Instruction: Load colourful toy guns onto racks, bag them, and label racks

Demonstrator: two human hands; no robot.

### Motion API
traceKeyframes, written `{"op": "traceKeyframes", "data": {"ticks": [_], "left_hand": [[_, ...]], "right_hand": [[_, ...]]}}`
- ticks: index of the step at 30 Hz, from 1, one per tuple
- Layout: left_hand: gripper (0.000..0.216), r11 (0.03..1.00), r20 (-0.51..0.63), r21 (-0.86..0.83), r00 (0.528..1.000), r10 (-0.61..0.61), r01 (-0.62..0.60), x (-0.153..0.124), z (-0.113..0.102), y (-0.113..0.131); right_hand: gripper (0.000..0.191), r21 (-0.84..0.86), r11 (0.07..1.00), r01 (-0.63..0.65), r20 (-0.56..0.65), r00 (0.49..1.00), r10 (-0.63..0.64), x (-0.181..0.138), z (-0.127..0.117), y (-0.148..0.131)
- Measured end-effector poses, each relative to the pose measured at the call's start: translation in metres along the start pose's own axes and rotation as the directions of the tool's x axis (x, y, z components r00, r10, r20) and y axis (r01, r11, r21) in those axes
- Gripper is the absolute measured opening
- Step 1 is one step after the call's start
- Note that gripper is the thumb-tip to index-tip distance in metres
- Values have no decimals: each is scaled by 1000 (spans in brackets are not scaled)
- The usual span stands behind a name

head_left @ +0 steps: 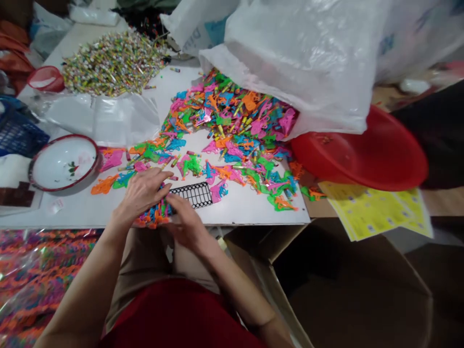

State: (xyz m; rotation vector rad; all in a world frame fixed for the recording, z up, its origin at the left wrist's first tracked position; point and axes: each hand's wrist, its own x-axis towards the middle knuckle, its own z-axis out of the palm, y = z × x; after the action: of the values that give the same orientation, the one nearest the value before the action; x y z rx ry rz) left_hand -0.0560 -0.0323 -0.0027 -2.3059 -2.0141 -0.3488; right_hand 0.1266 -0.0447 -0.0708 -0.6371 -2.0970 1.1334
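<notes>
My left hand (143, 192) lies palm down, fingers stretched, over a small heap of coloured plastic toy pieces (154, 215) at the near edge of the white board (239, 205). My right hand (186, 222) rests beside it with fingers curled against the same heap, just below a black plastic grid rack (194, 194). A big spread of pink, green, orange and blue toy pieces (235, 130) covers the board beyond, spilling from a white plastic bag (308, 63).
A white bowl with a red rim (63, 163) sits left. A pile of small wrapped sticks (112, 63) lies at the back left, a red basin (362, 154) at right, yellow sheets (380, 205) beside an open cardboard box (344, 285). A bag of packed toys (32, 275) is at bottom left.
</notes>
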Motion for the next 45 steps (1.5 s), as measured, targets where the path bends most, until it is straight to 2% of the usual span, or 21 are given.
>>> {"op": "traceKeyframes", "data": {"ticks": [2, 4, 6, 8, 9, 10, 11, 12, 13, 16, 18, 20, 23, 26, 28, 31, 33, 35, 39, 42, 45], "left_hand": [[30, 1000, -16, 5, 1000, 18, -18, -1, 1, -1], [30, 999, -32, 9, 998, 46, -45, -1, 2, -3], [30, 997, -58, 9, 995, 80, -80, -1, 4, -4], [29, 993, -79, 11, 990, 115, -114, -1, 5, -5], [28, 992, -87, 15, 988, 129, -128, -1, 5, -5], [27, 990, -95, 17, 986, 138, -137, -1, 6, -5], [27, 989, -100, 18, 984, 145, -144, -1, 6, -5], [26, 989, -109, 19, 983, 151, -150, 0, 6, -5], [25, 988, -117, 20, 981, 154, -153, 0, 6, -4], [24, 988, -123, 15, 980, 154, -154, 1, 6, -4], [24, 990, -113, 11, 983, 144, -144, 2, 6, -3], [24, 992, -95, 7, 987, 126, -126, 2, 5, -1], [24, 996, -72, -14, 994, 83, -84, 3, 2, 1], [26, 999, -44, -39, 998, 35, -37, 4, 1, 1], [26, 998, -22, -55, 1000, 10, -11, 4, 1, 2], [27, 997, -1, -70, 1000, -16, 16, 4, -1, 4], [28, 997, 9, -70, 1000, -11, 12, 4, -5, 5], [30, 998, -11, -62, 1000, -14, 13, 7, -11, 8], [38, 998, -105, -31, 993, -58, 56, 13, -16, 10], [40, 999, 18, -30, 1000, -16, 16, 15, -12, 10], [44, 998, 87, -45, 995, -37, 41, 14, -7, 10]], "right_hand": [[74, -21, 1000, -10, 40, 999, 11, 1, 5, -6], [77, -37, 999, -26, 115, 993, 30, 3, -2, -4], [69, -41, 998, 51, 226, 973, -40, 13, -28, 7], [48, -116, 986, 122, 268, 960, -88, 38, -69, 26], [38, -213, 973, 85, 205, 978, -41, 57, -92, 39], [34, -344, 938, -35, 73, 995, 64, 79, -113, 52], [34, -461, 873, -161, -51, 987, 156, 103, -132, 66], [35, -550, 780, -297, -183, 955, 235, 127, -148, 79], [35, -611, 688, -392, -244, 920, 308, 151, -159, 91], [35, -685, 478, -549, -323, 818, 477, 200, -172, 112], [34, -697, 443, -564, -330, 801, 500, 210, -169, 112], [31, -689, 472, -551, -323, 815, 481, 200, -161, 106], [25, -594, 637, -491, -251, 866, 433, 160, -142, 92], [21, -346, 835, -427, -140, 904, 405, 114, -112, 79], [21, -162, 892, -422, -101, 906, 411, 91, -91, 73], [24, 16, 914, -406, -174, 899, 402, 75, -75, 60], [26, 72, 931, -358, -268, 892, 363, 73, -74, 49], [27, 121, 939, -322, -293, 892, 344, 70, -71, 40], [20, 234, 890, -391, -66, 907, 416, 53, -38, 43], [17, 282, 851, -443, 21, 889, 456, 47, -7, 57], [14, 190, 923, -336, 43, 942, 334, 56, 7, 67]]}}
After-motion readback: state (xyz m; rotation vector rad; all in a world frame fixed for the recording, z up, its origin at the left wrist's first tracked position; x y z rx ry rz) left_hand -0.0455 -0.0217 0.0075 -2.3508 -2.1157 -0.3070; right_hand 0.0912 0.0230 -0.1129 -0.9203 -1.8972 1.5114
